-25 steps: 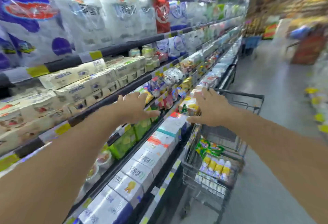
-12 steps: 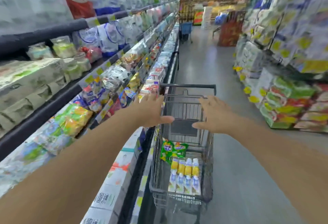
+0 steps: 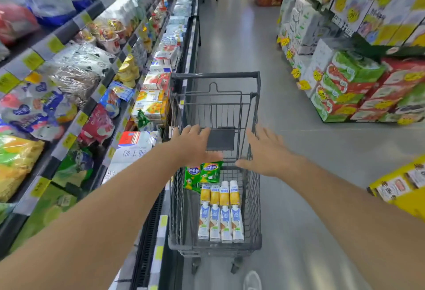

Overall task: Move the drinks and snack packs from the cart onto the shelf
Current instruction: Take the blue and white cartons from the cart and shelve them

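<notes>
Standing in a supermarket aisle just beside the refrigerated shelf [image 3: 119, 96] is a dark wire shopping cart [image 3: 255, 209], its handle bar [image 3: 215, 75] at the far end. Lying in its basket are two green snack packs [image 3: 203, 174], overlapping each other toward the far end; nearer the camera, four yellow-and-white drink cartons [image 3: 219, 192] are lying side by side, and nearest of all four blue-and-white drink cartons [image 3: 220, 223] are lying in a second row, touching the first. The left hand [image 3: 195, 144] is hovering over the cart, palm down, fingers straight and spread, holding nothing, partly covering the snack packs' upper edge. The right hand [image 3: 266, 151] is hovering likewise over the cart's right side, fingers extended, empty. The shelf is holding bagged and boxed goods behind yellow price tags. Stacked multipack cases [image 3: 358, 87] are standing across the aisle.
</notes>
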A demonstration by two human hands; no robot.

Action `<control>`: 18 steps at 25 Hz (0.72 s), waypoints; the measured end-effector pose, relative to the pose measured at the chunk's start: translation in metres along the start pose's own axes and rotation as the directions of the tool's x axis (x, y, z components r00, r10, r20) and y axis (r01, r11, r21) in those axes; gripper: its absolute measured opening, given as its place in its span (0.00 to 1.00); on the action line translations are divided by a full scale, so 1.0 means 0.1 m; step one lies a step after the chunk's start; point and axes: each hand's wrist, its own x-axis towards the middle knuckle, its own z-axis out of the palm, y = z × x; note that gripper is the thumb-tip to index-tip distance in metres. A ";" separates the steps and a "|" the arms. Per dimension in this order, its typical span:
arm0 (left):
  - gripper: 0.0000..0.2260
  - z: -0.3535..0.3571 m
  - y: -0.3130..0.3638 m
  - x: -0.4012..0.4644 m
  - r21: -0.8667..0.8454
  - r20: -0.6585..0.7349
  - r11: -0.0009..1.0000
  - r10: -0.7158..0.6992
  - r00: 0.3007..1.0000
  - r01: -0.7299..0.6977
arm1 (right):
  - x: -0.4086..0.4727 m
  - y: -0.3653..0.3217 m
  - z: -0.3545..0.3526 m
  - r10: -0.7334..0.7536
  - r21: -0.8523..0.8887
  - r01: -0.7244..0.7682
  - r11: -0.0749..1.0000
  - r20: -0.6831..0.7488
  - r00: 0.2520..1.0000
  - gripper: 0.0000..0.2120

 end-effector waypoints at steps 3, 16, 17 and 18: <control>0.44 0.36 0.09 0.34 -0.064 0.088 0.997 -0.028 0.996 0.034 | 0.33 0.18 0.34 -0.022 0.035 0.019 0.999 0.082 0.996 0.49; 0.37 2.76 0.02 1.34 -0.436 0.413 0.832 -0.153 0.898 0.342 | 1.31 0.25 2.69 0.041 0.253 -0.152 0.956 0.397 0.917 0.23; 0.36 3.00 -0.03 1.44 -0.460 0.446 0.802 -0.162 0.880 0.381 | 1.38 0.25 2.92 0.076 0.258 -0.199 0.945 0.420 0.904 0.22; 0.33 3.21 -0.05 1.51 -0.492 0.469 0.765 -0.169 0.867 0.416 | 1.44 0.23 3.14 0.120 0.275 -0.260 0.926 0.439 0.891 0.22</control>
